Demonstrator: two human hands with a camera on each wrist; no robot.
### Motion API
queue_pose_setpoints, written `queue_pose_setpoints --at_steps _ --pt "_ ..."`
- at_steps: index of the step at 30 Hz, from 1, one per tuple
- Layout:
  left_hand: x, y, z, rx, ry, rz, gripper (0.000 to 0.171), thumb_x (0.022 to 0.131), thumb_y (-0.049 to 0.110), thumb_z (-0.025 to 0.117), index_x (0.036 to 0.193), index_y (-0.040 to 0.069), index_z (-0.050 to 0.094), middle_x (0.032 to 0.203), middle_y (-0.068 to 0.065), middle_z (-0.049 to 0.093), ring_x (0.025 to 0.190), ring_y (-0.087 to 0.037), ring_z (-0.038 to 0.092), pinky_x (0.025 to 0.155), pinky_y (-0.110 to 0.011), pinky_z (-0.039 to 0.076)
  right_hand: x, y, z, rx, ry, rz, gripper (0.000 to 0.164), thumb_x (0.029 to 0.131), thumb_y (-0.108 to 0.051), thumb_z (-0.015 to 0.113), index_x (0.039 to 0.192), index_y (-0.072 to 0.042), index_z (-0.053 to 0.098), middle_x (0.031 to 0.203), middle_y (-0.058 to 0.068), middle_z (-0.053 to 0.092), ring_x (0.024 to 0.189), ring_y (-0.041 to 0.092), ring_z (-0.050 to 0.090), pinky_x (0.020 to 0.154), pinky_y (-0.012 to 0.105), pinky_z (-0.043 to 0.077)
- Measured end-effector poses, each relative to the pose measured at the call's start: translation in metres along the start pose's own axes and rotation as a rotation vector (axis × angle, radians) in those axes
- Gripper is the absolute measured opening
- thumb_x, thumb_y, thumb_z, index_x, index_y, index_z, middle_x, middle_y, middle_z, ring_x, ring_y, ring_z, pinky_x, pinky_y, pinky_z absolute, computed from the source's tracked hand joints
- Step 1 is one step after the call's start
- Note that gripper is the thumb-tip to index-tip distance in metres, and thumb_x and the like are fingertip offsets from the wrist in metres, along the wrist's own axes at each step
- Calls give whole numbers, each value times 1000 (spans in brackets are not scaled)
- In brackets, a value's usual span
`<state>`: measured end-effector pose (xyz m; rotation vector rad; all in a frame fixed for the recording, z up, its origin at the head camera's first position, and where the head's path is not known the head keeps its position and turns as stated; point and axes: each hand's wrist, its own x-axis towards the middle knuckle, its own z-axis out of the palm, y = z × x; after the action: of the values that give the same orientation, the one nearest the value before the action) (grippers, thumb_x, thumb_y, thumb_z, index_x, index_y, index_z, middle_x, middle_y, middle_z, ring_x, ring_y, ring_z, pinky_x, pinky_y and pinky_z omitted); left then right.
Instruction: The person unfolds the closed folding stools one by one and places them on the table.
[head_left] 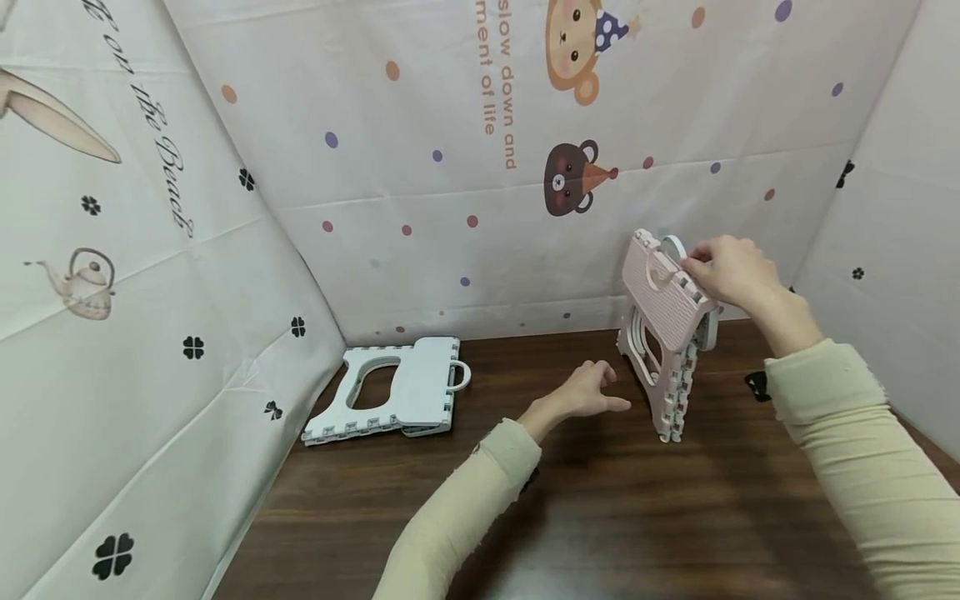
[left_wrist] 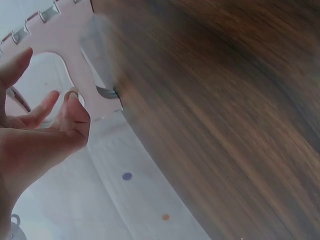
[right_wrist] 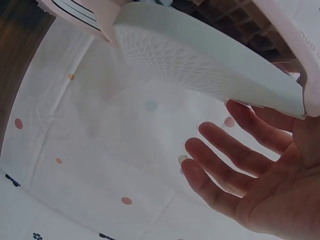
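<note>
One right hand (head_left: 738, 271) pinched the pink stool (head_left: 663, 302) at frame right — likely for balance — left hand (head_left: 583, 392) empty, fingers apart.

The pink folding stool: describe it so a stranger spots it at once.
On the dark wooden table, look right of centre, near the printed backdrop. The pink folding stool stands upright there, its top edge pinched by the right hand. Its colour and upright stance set it apart from the white stool lying flat to the left.
</note>
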<state>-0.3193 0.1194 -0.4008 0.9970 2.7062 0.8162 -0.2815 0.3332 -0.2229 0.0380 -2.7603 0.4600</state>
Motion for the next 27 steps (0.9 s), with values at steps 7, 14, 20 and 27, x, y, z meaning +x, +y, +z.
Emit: queue_pose_setpoints --at_steps 7,14,20,27 --pt "-2 -4 -3 -4 -13 2 45 87 35 71 120 9 56 115 -8 57 93 -9 50 79 -21 44 0 1 1 4 -10 -6 37 98 -33 50 109 -1 65 96 25 64 87 41 56 57 46 40" --pt "2 1 -6 -10 -17 33 41 88 31 70 119 7 57 115 -7 58 102 -13 55 83 -20 45 0 2 1 7 -12 -9 36 98 -33 50 108 -1 65 95 25 64 86 41 56 58 47 40" --pt "3 4 -9 -18 -6 29 38 90 30 68 118 6 58 115 -8 61 107 -18 59 83 -21 47 -2 3 -1 14 -26 -11 40 98 -35 50 111 0 64 98 26 64 89 41 55 60 48 40" --pt "3 13 -13 -68 -14 56 37 92 35 65 115 7 58 105 -4 65 91 -9 58 75 -18 47 -6 18 4 14 -66 -33 37 100 -24 42 114 6 58 102 31 61 91 46 55 68 54 42"
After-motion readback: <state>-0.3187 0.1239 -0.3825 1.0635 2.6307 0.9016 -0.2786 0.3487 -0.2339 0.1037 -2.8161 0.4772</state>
